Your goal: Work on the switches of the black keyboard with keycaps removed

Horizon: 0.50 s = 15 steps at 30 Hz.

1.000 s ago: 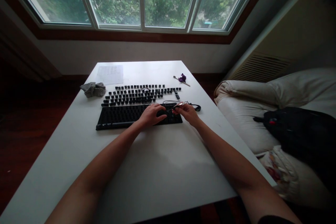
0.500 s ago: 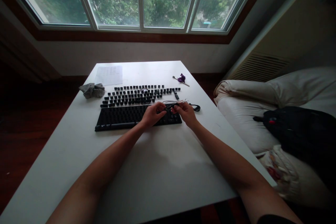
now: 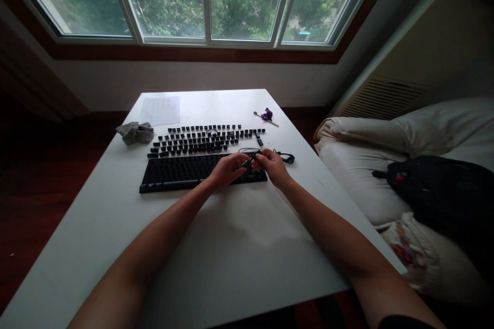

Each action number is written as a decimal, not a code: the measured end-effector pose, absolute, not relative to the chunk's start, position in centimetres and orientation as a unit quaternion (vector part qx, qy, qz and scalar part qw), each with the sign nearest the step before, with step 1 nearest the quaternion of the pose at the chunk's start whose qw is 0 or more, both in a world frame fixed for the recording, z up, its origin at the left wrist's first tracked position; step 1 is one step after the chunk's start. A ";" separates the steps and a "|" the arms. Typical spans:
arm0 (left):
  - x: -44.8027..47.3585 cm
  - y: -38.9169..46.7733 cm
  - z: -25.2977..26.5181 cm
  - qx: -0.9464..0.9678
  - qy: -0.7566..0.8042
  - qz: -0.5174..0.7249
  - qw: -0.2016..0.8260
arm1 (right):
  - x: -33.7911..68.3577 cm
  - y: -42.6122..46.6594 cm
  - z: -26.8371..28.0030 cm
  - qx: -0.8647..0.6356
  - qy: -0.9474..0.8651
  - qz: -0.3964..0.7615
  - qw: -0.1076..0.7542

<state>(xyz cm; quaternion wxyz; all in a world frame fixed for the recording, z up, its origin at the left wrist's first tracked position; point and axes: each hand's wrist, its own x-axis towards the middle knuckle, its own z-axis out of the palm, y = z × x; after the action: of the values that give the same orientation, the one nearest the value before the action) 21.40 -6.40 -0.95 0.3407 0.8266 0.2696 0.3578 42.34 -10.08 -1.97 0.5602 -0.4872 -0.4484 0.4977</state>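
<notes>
Both my hands meet above the right part of a black keyboard (image 3: 185,169), whose keycaps are off over most of it. My right hand (image 3: 273,165) pinches a slim dark piece of the black cable (image 3: 287,158), which lies looped behind the hands and coiled to their right. My left hand (image 3: 227,169) curls its fingers and thumb round the lower left end of the same dark piece. The exact shape of that piece is too small to make out. Rows of loose black keycaps (image 3: 193,142) lie behind the keyboard.
The white table (image 3: 231,247) holds a grey cloth (image 3: 136,132) and a printed sheet (image 3: 160,110) at the left. A thin brush (image 3: 272,122) with a purple crumpled thing (image 3: 266,114) lies at the back right. A sofa (image 3: 347,164) with a dark bag (image 3: 436,195) stands at the right.
My left hand has turned slightly and its fingers have lowered. The dark piece now slants more plainly between both hands. Everything else on the table is as before.
</notes>
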 end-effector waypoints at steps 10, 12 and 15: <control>21.0 -6.2 -0.5 0.927 0.220 0.254 0.166 | 42.2 -10.2 -1.9 -0.507 -0.438 0.504 0.545; 21.0 -6.1 -0.5 0.932 0.204 0.259 0.152 | 42.2 -10.1 -2.0 -0.505 -0.435 0.510 0.544; 21.0 -6.2 -0.5 0.932 0.188 0.272 0.145 | 42.4 -10.0 -2.0 -0.501 -0.429 0.530 0.533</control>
<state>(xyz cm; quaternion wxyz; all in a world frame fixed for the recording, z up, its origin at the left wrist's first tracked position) 21.01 -6.18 -0.50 0.1455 0.9325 0.1885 0.2716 42.42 -10.00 -2.02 0.5333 -0.5012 -0.4285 0.5299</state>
